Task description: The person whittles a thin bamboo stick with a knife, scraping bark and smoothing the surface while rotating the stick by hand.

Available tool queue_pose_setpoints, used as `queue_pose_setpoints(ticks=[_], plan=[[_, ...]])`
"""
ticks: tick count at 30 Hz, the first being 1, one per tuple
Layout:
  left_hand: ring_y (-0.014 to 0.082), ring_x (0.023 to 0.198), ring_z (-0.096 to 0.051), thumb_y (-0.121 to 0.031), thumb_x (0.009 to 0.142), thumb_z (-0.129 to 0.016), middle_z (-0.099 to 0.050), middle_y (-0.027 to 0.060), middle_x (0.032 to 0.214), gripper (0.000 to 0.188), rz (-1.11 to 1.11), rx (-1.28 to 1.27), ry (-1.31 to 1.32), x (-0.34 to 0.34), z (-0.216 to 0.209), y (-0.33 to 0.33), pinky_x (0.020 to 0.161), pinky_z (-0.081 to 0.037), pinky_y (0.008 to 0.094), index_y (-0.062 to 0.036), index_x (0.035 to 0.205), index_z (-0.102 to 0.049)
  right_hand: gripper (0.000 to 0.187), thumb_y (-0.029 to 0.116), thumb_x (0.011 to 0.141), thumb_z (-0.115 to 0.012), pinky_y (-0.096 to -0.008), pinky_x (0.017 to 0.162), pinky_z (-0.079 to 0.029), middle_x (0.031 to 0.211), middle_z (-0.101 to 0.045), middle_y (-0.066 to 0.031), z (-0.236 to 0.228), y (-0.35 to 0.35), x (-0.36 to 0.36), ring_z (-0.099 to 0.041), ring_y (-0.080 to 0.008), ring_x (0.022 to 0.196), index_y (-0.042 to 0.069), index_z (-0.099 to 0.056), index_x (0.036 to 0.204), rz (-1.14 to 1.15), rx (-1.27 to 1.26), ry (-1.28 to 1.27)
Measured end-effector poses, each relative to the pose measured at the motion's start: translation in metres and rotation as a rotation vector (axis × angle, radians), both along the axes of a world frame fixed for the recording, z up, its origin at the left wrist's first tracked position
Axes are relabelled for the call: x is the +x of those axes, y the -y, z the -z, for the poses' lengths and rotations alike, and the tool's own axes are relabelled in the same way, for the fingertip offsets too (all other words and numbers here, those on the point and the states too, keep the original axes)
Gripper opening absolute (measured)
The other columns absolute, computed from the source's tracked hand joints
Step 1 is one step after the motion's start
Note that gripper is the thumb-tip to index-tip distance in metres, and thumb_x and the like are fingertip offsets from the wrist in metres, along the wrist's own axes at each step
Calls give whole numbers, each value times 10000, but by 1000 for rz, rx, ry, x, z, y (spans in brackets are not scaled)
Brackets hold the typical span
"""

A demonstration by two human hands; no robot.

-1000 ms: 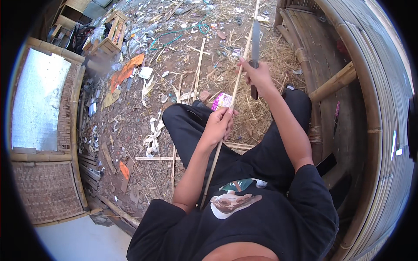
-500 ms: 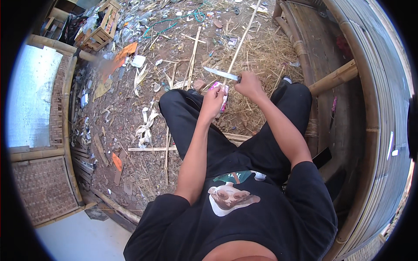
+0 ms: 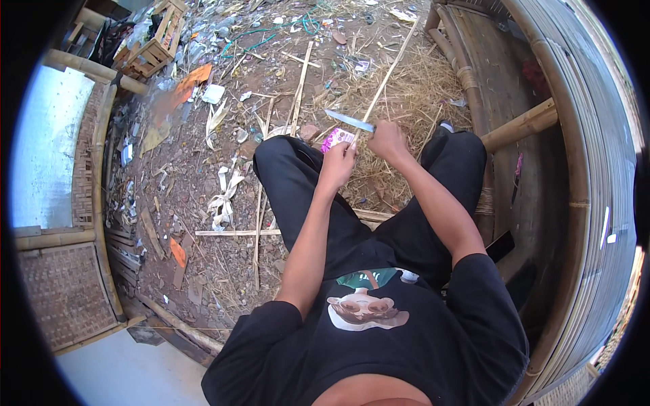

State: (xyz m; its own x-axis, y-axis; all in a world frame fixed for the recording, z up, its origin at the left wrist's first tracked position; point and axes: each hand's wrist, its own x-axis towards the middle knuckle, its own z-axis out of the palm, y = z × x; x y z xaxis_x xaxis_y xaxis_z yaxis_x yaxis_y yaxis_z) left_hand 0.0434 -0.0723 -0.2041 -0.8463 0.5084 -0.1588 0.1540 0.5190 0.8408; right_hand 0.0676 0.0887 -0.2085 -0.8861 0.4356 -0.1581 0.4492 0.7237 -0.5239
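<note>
A long, thin bamboo strip (image 3: 386, 76) runs from between my knees up toward the far edge, leaning to the right. My left hand (image 3: 338, 163) is closed around its near end. In my right hand (image 3: 389, 143) is a knife (image 3: 350, 121), its handle mostly hidden by my fingers. The blade points to the left and lies across the strip, just beyond my left hand. Beneath the strip, near my left knuckles, a pink and white packet (image 3: 336, 139) rests on the ground.
Loose straw and shavings (image 3: 421, 88) cover the ground ahead on the right. Other bamboo strips (image 3: 298, 90) lie to the left among scattered litter. A wooden crate (image 3: 157, 42) stands far left. A bamboo bench frame (image 3: 521, 125) borders my right side, a woven panel (image 3: 66, 292) my left.
The far end of the bamboo strip has swung to the right. Both hands have shifted slightly, and the knife blade now sits a little lower and further right.
</note>
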Motion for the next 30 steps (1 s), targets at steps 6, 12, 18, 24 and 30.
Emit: queue_pose_setpoints(ticks=[6, 12, 18, 24, 30], plan=[[144, 541, -503, -206, 923, -518, -540, 85, 584, 288, -57, 26, 16, 7, 11, -3, 540, -396, 325, 39, 831, -636, 269, 191, 659, -675, -445, 746, -525, 825, -638, -276, 21, -1, 5, -643, -396, 834, -33, -650, 805, -42, -52, 32], [40, 385, -295, -228, 962, -490, -396, -56, 535, 257, -78, 206, 312, -7, 30, -1, 346, -218, 235, -21, 857, -602, 254, 186, 575, -690, -391, 600, -487, 633, -611, -201, 23, -25, 7, -630, -286, 607, -28, -605, 682, -198, -287, -8], [50, 479, -395, -191, 945, -505, -472, -42, 571, 247, -62, 168, 260, -4, 28, -2, 453, -321, 241, -15, 818, -623, 497, 452, 779, -667, -426, 630, -494, 617, -606, -204, 33, -29, 11, -641, -347, 651, -37, -623, 707, -45, -320, 104], [49, 482, -408, -197, 947, -506, -482, -33, 581, 253, -53, 151, 220, -5, 34, -3, 458, -333, 228, -11, 820, -620, 436, 429, 778, -650, -448, 683, -493, 717, -639, -221, 19, -19, 13, -648, -367, 729, -5, -653, 738, 43, -191, -11], [97, 520, -437, -233, 934, -518, -514, 27, 566, 295, -59, 184, 352, -4, 38, -9, 520, -364, 295, 16, 835, -642, 333, 303, 709, -646, -438, 685, -504, 701, -630, -239, 25, -28, 14, -644, -380, 727, -30, -649, 708, 111, -41, 67]])
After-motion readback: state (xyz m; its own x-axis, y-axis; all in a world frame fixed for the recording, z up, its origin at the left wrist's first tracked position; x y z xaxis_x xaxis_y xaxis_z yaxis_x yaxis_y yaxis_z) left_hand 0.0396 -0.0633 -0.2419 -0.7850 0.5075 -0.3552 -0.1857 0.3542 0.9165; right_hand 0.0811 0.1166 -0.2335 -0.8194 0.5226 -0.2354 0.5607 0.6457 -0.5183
